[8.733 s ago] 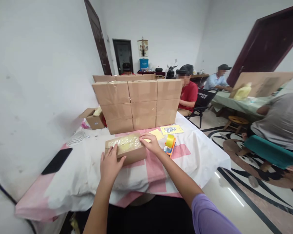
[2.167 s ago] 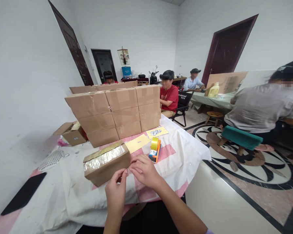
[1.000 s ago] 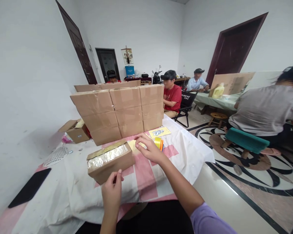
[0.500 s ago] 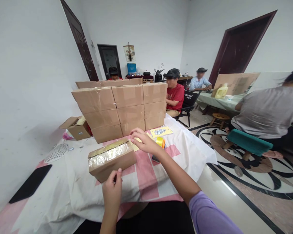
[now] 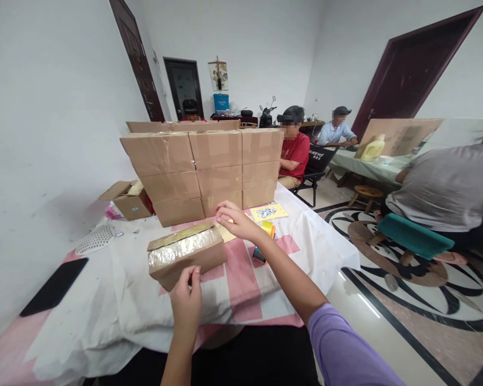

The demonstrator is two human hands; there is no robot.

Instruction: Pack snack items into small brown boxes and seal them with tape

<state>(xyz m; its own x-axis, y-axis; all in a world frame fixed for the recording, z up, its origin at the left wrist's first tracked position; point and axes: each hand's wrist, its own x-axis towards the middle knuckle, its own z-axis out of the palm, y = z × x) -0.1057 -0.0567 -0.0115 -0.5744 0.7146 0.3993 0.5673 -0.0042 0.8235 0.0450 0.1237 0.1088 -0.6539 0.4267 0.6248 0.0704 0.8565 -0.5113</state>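
Note:
A small cardboard box (image 5: 191,262) lies before me on the table, shiny clear tape across its top and a dark gap along the flap's far edge. My left hand (image 5: 187,289) is at its near side, fingers curled and thumb against the forefinger. Beyond the box's right end is my right hand (image 5: 236,221), its fingers bent together in a pinch. Whatever either hand pinches is too small or hidden to make out. A tape dispenser with a yellow roll (image 5: 266,228) sits to the right, partly behind my right forearm.
Stacked cardboard boxes (image 5: 209,171) form a wall behind the small box. At left are an open carton (image 5: 131,206) and a black flat slab (image 5: 54,287). A yellow printed card (image 5: 269,212) lies at right. Several other people sit around the room.
The view has tilted slightly downward and shifted, so the scene sits a little higher. Both hands keep nearly the same places by the box.

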